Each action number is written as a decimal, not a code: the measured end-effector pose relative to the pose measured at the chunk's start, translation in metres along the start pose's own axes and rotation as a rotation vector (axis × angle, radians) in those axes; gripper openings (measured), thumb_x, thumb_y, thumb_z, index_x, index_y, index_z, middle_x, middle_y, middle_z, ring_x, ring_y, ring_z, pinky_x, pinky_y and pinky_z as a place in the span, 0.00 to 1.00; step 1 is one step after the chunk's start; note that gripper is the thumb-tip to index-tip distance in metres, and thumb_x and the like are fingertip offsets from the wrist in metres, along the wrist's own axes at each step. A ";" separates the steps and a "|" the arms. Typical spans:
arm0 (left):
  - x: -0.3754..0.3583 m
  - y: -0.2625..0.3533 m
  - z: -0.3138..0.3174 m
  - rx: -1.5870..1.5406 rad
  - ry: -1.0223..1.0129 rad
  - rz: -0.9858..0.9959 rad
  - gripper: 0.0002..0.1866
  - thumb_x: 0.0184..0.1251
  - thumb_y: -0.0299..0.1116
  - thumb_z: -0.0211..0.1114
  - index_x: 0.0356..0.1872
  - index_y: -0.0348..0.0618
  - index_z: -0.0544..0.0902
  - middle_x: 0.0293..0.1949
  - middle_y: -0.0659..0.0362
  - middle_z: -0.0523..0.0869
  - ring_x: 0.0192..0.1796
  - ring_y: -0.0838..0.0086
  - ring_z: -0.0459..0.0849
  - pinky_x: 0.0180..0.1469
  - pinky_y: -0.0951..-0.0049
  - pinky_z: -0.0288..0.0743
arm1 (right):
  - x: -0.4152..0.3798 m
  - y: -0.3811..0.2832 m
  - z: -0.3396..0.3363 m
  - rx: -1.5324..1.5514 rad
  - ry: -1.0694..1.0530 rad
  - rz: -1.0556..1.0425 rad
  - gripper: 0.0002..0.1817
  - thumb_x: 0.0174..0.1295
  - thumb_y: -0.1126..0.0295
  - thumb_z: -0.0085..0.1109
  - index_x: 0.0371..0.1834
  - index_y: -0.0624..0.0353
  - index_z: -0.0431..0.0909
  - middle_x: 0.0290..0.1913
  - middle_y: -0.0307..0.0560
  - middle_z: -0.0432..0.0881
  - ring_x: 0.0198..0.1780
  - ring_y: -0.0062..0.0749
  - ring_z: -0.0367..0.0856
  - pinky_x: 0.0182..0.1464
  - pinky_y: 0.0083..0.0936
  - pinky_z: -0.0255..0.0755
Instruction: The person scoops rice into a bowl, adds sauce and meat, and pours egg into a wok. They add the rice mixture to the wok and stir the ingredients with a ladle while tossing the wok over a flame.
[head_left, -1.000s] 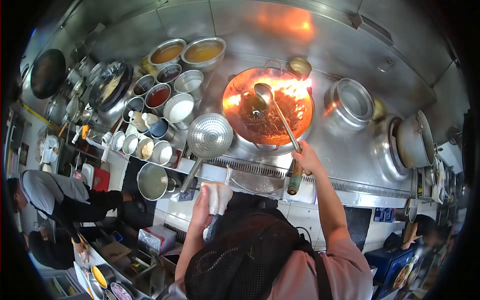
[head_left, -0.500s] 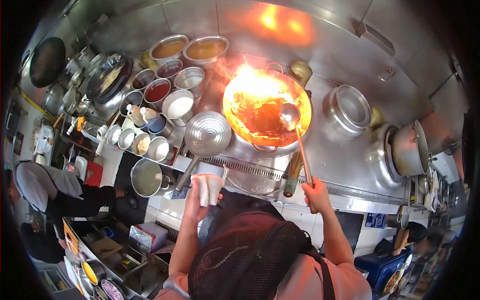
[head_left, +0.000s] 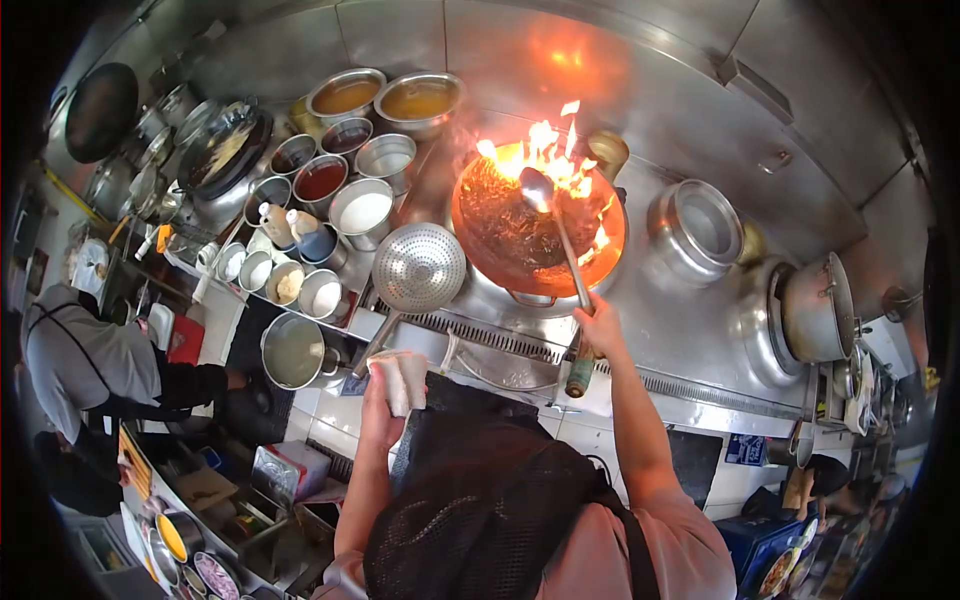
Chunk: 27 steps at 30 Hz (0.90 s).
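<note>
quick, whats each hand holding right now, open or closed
Left hand: closed, holding a folded white cloth.
Right hand: closed, holding a long-handled metal ladle.

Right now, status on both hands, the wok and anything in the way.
Right hand gripping ladle over wok. Left hand holding folded cloth. Flames along wok's far and right sides, close to ladle's head. Perforated strainer beside wok, clear of ladle.

R fingers (head_left: 588, 318) grip ladle (head_left: 566, 243) o/ flaming wok (head_left: 484, 255); L fingers (head_left: 376, 390), cloth (head_left: 403, 382).

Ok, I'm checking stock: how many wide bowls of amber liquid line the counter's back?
2: a left bowl and a right bowl, side by side, left of the flaming wok.
</note>
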<state>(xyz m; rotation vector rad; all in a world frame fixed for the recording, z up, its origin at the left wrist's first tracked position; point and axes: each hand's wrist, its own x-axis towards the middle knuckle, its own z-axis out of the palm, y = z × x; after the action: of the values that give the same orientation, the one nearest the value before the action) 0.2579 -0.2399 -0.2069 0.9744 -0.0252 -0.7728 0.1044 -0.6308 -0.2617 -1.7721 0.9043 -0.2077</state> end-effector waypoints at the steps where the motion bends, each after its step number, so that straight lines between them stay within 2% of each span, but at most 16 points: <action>1: 0.000 -0.001 -0.004 -0.021 0.007 -0.006 0.35 0.77 0.61 0.42 0.64 0.36 0.70 0.53 0.49 0.82 0.45 0.63 0.85 0.46 0.64 0.81 | 0.001 0.011 -0.005 -0.252 0.187 -0.165 0.18 0.62 0.66 0.61 0.53 0.62 0.75 0.26 0.52 0.82 0.25 0.42 0.83 0.26 0.36 0.75; 2: 0.000 -0.003 -0.008 -0.043 0.015 -0.012 0.35 0.77 0.61 0.42 0.64 0.36 0.70 0.53 0.49 0.82 0.46 0.63 0.84 0.46 0.64 0.80 | 0.001 0.024 -0.008 -0.504 0.373 -0.330 0.20 0.60 0.66 0.61 0.55 0.61 0.76 0.29 0.58 0.84 0.31 0.51 0.85 0.31 0.41 0.77; 3: -0.001 -0.006 -0.012 -0.048 0.058 -0.015 0.36 0.76 0.62 0.41 0.63 0.37 0.70 0.53 0.49 0.82 0.47 0.62 0.84 0.47 0.62 0.80 | -0.013 0.018 -0.014 -0.493 0.356 -0.182 0.20 0.58 0.68 0.61 0.54 0.60 0.75 0.35 0.65 0.84 0.39 0.63 0.83 0.41 0.48 0.77; 4: -0.002 -0.008 -0.015 -0.049 0.064 -0.020 0.36 0.76 0.62 0.41 0.63 0.37 0.70 0.53 0.49 0.82 0.47 0.62 0.84 0.47 0.62 0.80 | -0.029 0.016 -0.018 -0.495 0.350 -0.178 0.20 0.58 0.68 0.61 0.54 0.60 0.75 0.35 0.65 0.84 0.39 0.63 0.83 0.41 0.48 0.77; 6: -0.001 -0.011 -0.018 -0.016 0.115 -0.048 0.39 0.72 0.69 0.41 0.64 0.42 0.70 0.51 0.51 0.83 0.40 0.61 0.85 0.39 0.64 0.79 | -0.064 0.014 -0.026 -0.464 0.321 -0.152 0.19 0.59 0.67 0.61 0.52 0.62 0.75 0.29 0.60 0.83 0.30 0.51 0.85 0.32 0.43 0.77; 8: 0.000 -0.014 -0.016 -0.006 0.156 -0.033 0.40 0.71 0.69 0.41 0.63 0.41 0.71 0.49 0.51 0.83 0.38 0.62 0.85 0.37 0.64 0.79 | -0.103 -0.011 -0.030 -0.204 0.165 0.104 0.15 0.63 0.65 0.60 0.48 0.63 0.75 0.23 0.50 0.79 0.22 0.34 0.81 0.21 0.34 0.73; 9: -0.001 -0.014 -0.016 -0.021 0.137 -0.053 0.38 0.74 0.66 0.41 0.63 0.39 0.71 0.50 0.50 0.83 0.41 0.63 0.85 0.39 0.64 0.80 | -0.116 -0.019 -0.030 -0.207 0.160 0.105 0.15 0.63 0.65 0.60 0.48 0.63 0.75 0.23 0.50 0.79 0.22 0.34 0.81 0.21 0.34 0.73; 11: -0.001 -0.015 -0.015 -0.034 0.122 -0.074 0.36 0.76 0.63 0.40 0.62 0.38 0.70 0.50 0.50 0.83 0.44 0.63 0.85 0.41 0.64 0.81 | -0.134 -0.033 -0.028 0.277 0.036 0.289 0.10 0.66 0.65 0.59 0.40 0.61 0.74 0.20 0.42 0.74 0.17 0.23 0.75 0.15 0.25 0.68; 13: -0.001 -0.018 -0.010 -0.008 0.032 -0.050 0.36 0.76 0.63 0.40 0.62 0.38 0.71 0.47 0.50 0.83 0.38 0.65 0.85 0.36 0.67 0.80 | -0.139 -0.055 -0.026 0.420 -0.028 0.347 0.09 0.67 0.66 0.58 0.38 0.60 0.74 0.20 0.41 0.73 0.15 0.22 0.73 0.15 0.24 0.68; 16: 0.000 -0.018 0.011 0.014 0.062 -0.019 0.36 0.76 0.63 0.41 0.62 0.38 0.71 0.45 0.51 0.83 0.35 0.66 0.84 0.35 0.69 0.80 | -0.123 -0.063 -0.012 0.595 -0.115 0.388 0.07 0.67 0.67 0.59 0.35 0.59 0.74 0.19 0.39 0.73 0.12 0.21 0.68 0.15 0.23 0.66; 18: 0.000 -0.022 0.017 0.040 0.055 0.004 0.35 0.76 0.63 0.41 0.62 0.38 0.70 0.45 0.50 0.83 0.35 0.66 0.84 0.35 0.69 0.80 | -0.093 -0.043 0.000 0.418 -0.211 0.201 0.08 0.66 0.67 0.60 0.35 0.59 0.74 0.18 0.38 0.73 0.13 0.22 0.69 0.15 0.23 0.65; 21: -0.003 -0.023 0.022 0.113 0.048 0.027 0.37 0.75 0.64 0.42 0.62 0.38 0.70 0.46 0.51 0.82 0.36 0.66 0.84 0.36 0.68 0.80 | -0.037 -0.015 0.010 0.319 -0.166 0.069 0.08 0.66 0.67 0.59 0.40 0.60 0.77 0.20 0.39 0.74 0.16 0.21 0.72 0.16 0.25 0.66; 23: -0.005 -0.026 0.021 0.159 0.045 0.027 0.38 0.73 0.66 0.42 0.63 0.39 0.70 0.46 0.52 0.82 0.37 0.66 0.84 0.36 0.68 0.79 | -0.015 -0.009 0.010 -0.050 0.115 -0.119 0.16 0.64 0.66 0.60 0.51 0.62 0.78 0.19 0.46 0.77 0.17 0.28 0.76 0.20 0.31 0.70; 24: -0.005 -0.029 0.019 0.169 0.073 0.028 0.38 0.74 0.66 0.42 0.63 0.38 0.70 0.46 0.51 0.82 0.38 0.66 0.84 0.37 0.68 0.79 | -0.012 -0.002 0.006 -0.047 0.116 -0.118 0.16 0.64 0.66 0.60 0.51 0.62 0.78 0.19 0.46 0.77 0.17 0.28 0.76 0.20 0.31 0.70; 26: -0.006 -0.031 0.018 0.178 0.102 0.028 0.38 0.74 0.66 0.42 0.63 0.38 0.69 0.47 0.51 0.82 0.38 0.65 0.84 0.37 0.68 0.79 | -0.009 0.013 -0.010 -0.370 0.292 -0.244 0.24 0.60 0.68 0.59 0.61 0.57 0.73 0.25 0.58 0.81 0.24 0.48 0.83 0.30 0.42 0.75; 27: -0.007 -0.032 0.018 0.179 0.116 0.033 0.38 0.74 0.65 0.42 0.64 0.38 0.69 0.47 0.51 0.81 0.39 0.65 0.84 0.38 0.67 0.79 | -0.017 0.017 -0.015 -0.352 0.326 -0.237 0.24 0.60 0.70 0.57 0.61 0.56 0.73 0.26 0.61 0.80 0.29 0.57 0.82 0.34 0.46 0.74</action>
<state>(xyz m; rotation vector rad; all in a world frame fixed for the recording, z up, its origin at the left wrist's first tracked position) 0.2277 -0.2593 -0.2182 1.1847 -0.0101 -0.6912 0.0762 -0.6331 -0.2659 -2.2169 1.0034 -0.5300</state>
